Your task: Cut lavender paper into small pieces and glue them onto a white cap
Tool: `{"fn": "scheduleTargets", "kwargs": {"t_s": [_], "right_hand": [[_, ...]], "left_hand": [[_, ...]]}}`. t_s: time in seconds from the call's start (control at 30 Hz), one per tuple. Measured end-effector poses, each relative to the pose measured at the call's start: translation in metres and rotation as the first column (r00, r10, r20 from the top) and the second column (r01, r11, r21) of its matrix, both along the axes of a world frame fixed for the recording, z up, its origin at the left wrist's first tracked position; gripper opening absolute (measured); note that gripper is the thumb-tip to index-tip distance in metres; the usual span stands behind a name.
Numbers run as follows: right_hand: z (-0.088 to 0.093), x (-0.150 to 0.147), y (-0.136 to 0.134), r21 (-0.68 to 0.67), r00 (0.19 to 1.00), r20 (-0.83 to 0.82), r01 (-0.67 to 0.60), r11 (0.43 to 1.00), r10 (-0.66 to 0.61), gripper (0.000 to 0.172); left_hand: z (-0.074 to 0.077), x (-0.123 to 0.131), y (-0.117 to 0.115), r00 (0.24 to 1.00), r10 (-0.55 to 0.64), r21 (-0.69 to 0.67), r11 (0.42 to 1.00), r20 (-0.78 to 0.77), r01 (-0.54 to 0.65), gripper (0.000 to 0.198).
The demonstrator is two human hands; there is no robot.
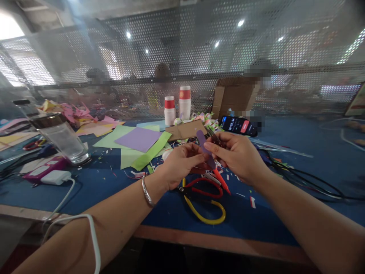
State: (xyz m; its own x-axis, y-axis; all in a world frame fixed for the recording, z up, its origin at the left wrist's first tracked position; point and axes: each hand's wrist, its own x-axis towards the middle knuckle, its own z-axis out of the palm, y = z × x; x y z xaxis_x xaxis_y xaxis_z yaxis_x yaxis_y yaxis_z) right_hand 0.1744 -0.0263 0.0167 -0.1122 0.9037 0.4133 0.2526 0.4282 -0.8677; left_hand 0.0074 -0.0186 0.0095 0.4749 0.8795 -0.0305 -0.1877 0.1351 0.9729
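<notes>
A perforated metal screen point(159, 42) spans the background, behind a blue worktop point(248, 220). At the back stands a cardboard box point(236, 95). Left of centre, a purple sheet point(138, 139) overlaps pale green paper point(107, 140), probably spread there to be easily reached. A clear bottle point(64, 137) tilts in view farther left, and stacked paper cups point(184, 106) stand beyond the sheets, probably nested to save room.

Both hands meet above the middle of the worktop. The left hand point(184, 161) pinches the lower part of a narrow purple paper strip; the right hand point(239, 152) is curled around a slim metal tool, its thumb against the strip. Scissors with red and yellow handles point(189, 209) lie below, near the front edge. A phone point(239, 125) faces the person, seemingly so its timer, 00:02:04, is readable. The round-ended purple paper strip point(201, 140) slants between the hands, apparently steadied from both sides; the slim metal tool point(213, 136) is just beside it, its type unclear.
</notes>
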Motion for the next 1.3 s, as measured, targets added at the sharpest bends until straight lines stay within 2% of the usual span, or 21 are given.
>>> {"fn": "scheduleTargets", "kwargs": {"t_s": [0.27, 0.43, 0.77, 0.97, 1.3], "right_hand": [[-0.001, 0.001, 0.000, -0.024, 0.998, -0.068, -0.009, 1.000, 0.008, 0.028], [0.002, 0.003, -0.002, -0.040, 0.998, -0.054, 0.009, 0.999, -0.011, 0.036], [0.002, 0.009, 0.002, -0.113, 0.985, 0.169, -0.012, 0.994, 0.031, 0.052], [-0.001, 0.007, 0.001, -0.179, 0.982, 0.173, -0.041, 0.983, 0.072, 0.051], [0.003, 0.007, -0.002, -0.155, 0.981, 0.184, -0.036, 0.987, 0.065, 0.051]], "left_hand": [[0.001, 0.002, -0.001, 0.995, 0.008, -0.019, 1.000, 0.098, -0.007, 0.016], [0.003, -0.003, 0.003, 0.991, 0.104, 0.011, 0.994, 0.087, -0.106, 0.015], [0.008, -0.013, 0.014, 0.958, 0.265, 0.156, 0.947, 0.113, -0.281, 0.011], [0.006, -0.009, 0.012, 0.967, 0.222, 0.161, 0.957, 0.123, -0.240, 0.010], [0.000, -0.006, 0.009, 0.983, 0.115, 0.137, 0.981, 0.143, -0.135, 0.021]]}}
